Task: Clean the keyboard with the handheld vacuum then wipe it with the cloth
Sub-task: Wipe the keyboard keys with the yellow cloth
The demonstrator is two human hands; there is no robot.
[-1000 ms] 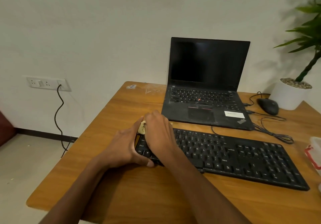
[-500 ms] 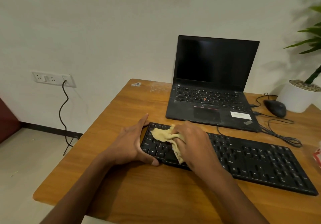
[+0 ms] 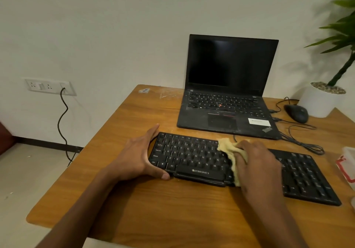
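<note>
Keyboard point(image 3: 194, 157) marked ZEBRONICS, right hand point(image 3: 257, 163) pressing cloth point(image 3: 228, 149), left hand point(image 3: 138, 157) bracing edge

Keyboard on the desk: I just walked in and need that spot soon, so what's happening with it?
A person is wiping the black keyboard with a yellowish cloth. The right hand presses the cloth onto the keys around the middle of the board, while the left hand braces its left end on the wooden table. The open laptop behind has a dark screen. No vacuum is in view.
</note>
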